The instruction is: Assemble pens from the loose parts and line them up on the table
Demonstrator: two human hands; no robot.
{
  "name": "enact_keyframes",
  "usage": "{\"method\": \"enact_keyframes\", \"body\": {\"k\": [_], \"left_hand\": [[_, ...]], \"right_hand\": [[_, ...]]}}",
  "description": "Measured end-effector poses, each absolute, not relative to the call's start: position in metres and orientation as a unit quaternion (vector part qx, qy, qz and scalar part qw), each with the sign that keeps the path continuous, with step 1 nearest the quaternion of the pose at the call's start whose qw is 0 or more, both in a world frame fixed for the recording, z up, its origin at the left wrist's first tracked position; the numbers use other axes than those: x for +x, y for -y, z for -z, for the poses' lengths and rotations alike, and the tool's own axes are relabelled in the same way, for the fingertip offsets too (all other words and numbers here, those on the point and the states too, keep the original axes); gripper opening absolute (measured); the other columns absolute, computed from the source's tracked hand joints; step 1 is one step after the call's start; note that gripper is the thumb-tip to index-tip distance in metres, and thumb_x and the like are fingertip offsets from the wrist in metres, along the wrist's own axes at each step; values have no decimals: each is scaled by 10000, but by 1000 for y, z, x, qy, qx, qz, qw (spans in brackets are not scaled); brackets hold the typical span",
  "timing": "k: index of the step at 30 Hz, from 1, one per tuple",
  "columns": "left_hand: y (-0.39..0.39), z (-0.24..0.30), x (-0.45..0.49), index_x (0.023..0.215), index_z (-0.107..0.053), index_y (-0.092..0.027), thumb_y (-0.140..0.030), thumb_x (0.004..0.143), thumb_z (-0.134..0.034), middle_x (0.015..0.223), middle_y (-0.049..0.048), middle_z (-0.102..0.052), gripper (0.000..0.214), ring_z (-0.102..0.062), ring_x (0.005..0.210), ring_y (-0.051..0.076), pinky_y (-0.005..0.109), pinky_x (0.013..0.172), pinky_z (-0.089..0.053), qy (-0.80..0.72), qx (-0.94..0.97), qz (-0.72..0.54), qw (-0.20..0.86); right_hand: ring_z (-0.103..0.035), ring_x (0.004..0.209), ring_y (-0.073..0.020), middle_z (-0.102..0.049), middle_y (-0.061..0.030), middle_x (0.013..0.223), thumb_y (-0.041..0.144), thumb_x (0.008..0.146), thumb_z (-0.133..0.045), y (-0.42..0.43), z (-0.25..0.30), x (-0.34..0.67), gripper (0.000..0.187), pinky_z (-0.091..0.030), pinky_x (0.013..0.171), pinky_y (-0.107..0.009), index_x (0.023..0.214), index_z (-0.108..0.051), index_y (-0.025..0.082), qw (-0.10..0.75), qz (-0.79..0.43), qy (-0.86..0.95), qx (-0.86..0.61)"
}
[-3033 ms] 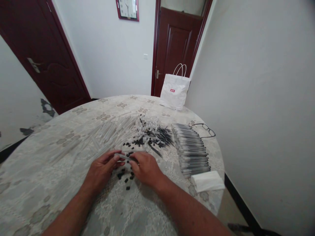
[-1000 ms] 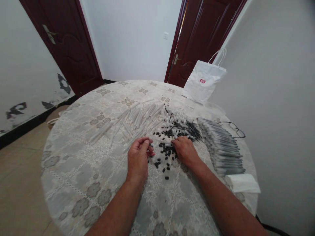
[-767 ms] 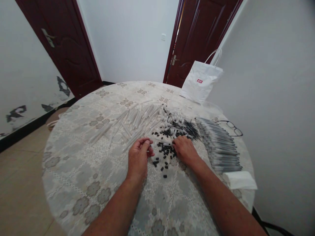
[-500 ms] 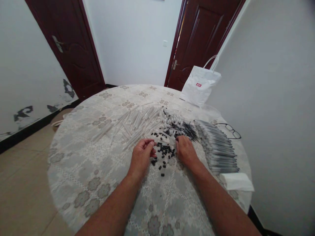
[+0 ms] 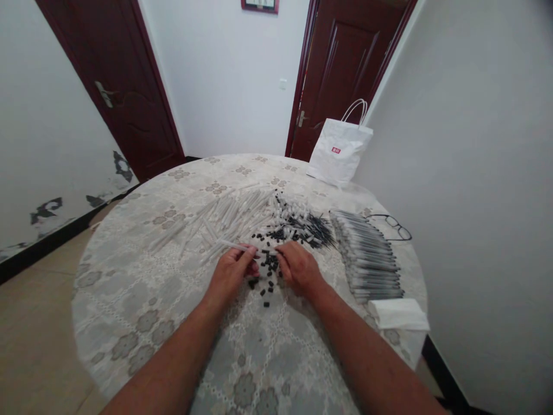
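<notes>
My left hand (image 5: pixel 230 273) pinches a clear pen tube (image 5: pixel 231 246) that sticks out to the left, level above the table. My right hand (image 5: pixel 298 268) is closed close beside it, fingertips meeting the tube's right end; what it pinches is too small to name. Small black caps (image 5: pixel 268 271) lie scattered under and between the hands. Beyond them lie a heap of clear tubes (image 5: pixel 233 213) and a pile of black refills (image 5: pixel 302 225). A neat stack of finished pens (image 5: pixel 367 259) runs along the right.
The round table (image 5: pixel 142 300) has a lace cloth. A folded white tissue (image 5: pixel 397 314) lies near its right edge, glasses (image 5: pixel 391 225) behind the pen stack, a white paper bag (image 5: pixel 337 153) at the back. A wall stands close on the right, dark doors behind.
The hands were apart, the right one among the caps and refills. They have come together, and the left now holds a clear tube up. The camera has tilted up a little.
</notes>
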State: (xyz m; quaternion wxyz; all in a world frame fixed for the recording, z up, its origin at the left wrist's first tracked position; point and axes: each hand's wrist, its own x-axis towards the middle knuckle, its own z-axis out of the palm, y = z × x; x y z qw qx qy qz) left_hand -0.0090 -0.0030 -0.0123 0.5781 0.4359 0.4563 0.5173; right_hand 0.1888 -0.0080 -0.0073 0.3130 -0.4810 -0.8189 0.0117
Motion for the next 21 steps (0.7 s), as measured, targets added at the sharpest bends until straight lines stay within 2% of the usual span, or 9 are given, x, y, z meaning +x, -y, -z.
{"method": "enact_keyframes", "body": {"k": [2, 5, 9, 13, 18, 21], "left_hand": [[1, 11, -13, 938, -661, -161, -525, 793, -699, 685, 20, -629, 394, -611, 574, 149, 301, 595, -546, -458, 431, -536, 563], [0, 10, -17, 935, -661, -167, -535, 802, -683, 671, 12, -624, 392, -601, 557, 143, 284, 580, -526, -462, 438, -548, 543], [0, 11, -17, 920, -661, -166, -540, 805, -678, 669, 8, -621, 391, -602, 558, 141, 287, 585, -526, -464, 449, -544, 536], [1, 13, -13, 902, -660, -163, -538, 800, -684, 665, 7, -620, 390, -599, 548, 138, 290, 584, -531, -469, 455, -537, 533], [3, 11, -11, 884, -665, -161, -534, 772, -711, 665, 10, -630, 392, -599, 543, 140, 296, 587, -540, -468, 453, -535, 539], [4, 10, -11, 888, -663, -161, -530, 773, -713, 652, 4, -625, 389, -599, 540, 141, 296, 587, -544, -471, 449, -532, 542]], "right_hand": [[-577, 1002, -219, -648, -109, 1033, 236, 975, -460, 4, 3, 214, 209, -438, 899, -320, 1080, -631, 179, 289, 15, 774, -563], [-615, 944, -213, -673, -95, 986, 258, 940, -523, 1, -1, 247, 156, -438, 825, -295, 999, -653, 194, 180, 18, 722, -668], [-654, 906, -221, -705, -91, 964, 299, 894, -583, 3, 1, 261, 137, -426, 728, -278, 923, -676, 201, 55, -12, 701, -711], [-665, 945, -236, -708, -120, 1010, 303, 902, -581, 2, 7, 255, 172, -435, 740, -283, 969, -691, 189, 29, -7, 697, -716], [-672, 945, -244, -700, -164, 1014, 259, 958, -483, -1, 14, 252, 239, -455, 787, -310, 996, -691, 149, 24, 18, 699, -714], [-670, 926, -229, -701, -162, 1008, 236, 938, -492, -3, 15, 254, 214, -453, 784, -293, 982, -679, 140, 28, 23, 695, -718]]}}
